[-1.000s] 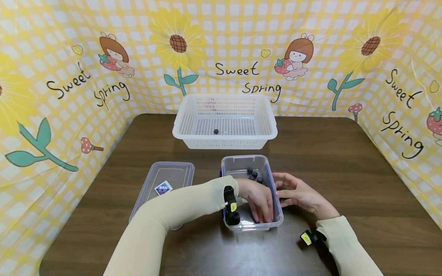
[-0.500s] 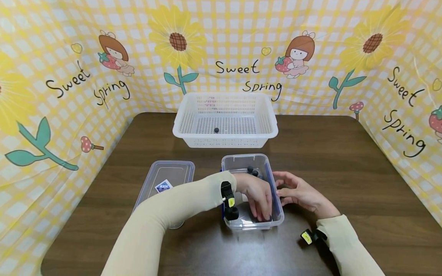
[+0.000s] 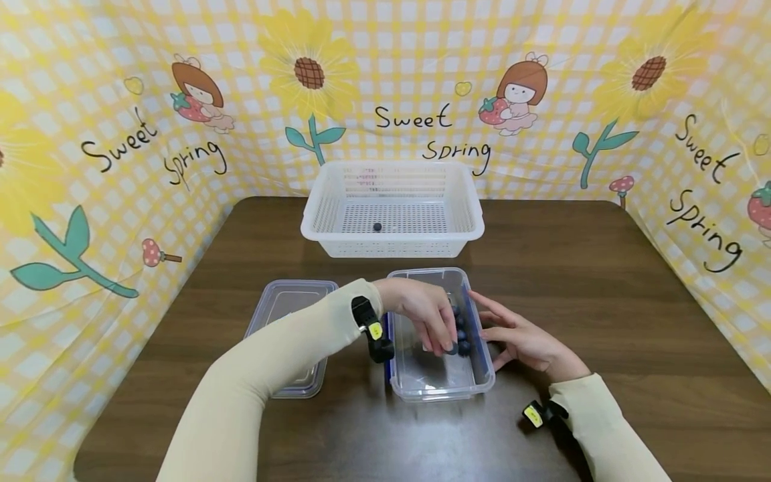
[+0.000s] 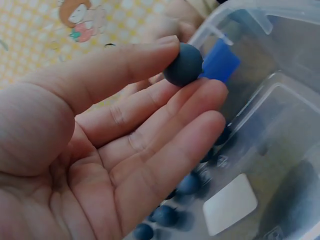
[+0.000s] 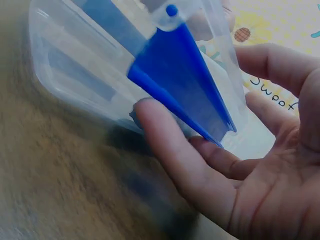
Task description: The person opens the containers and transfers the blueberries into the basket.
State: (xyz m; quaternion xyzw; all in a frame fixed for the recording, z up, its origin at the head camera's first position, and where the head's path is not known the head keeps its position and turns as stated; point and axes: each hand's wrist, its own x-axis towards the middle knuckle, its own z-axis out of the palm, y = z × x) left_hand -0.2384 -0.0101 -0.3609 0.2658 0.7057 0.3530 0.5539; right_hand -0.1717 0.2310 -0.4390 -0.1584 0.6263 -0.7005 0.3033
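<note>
Between thumb and fingertips my left hand pinches a blueberry, just above the inside of a clear plastic food box. More blueberries lie on the floor of that box along its right side; the left hand hides part of them in the head view. My right hand rests its extended fingers against the box's right outer wall, by a blue side clip. A white patch shows on the box floor in the left wrist view.
At the back of the table stands a white perforated basket with one blueberry in it. A clear lid lies left of the box, partly under the left forearm. A patterned cloth rises behind the table.
My left hand has lifted from the box's near right corner and shifted back and left, now with a blueberry visible at its fingertips. The right hand stays by the wall, its fingers slightly more spread.
</note>
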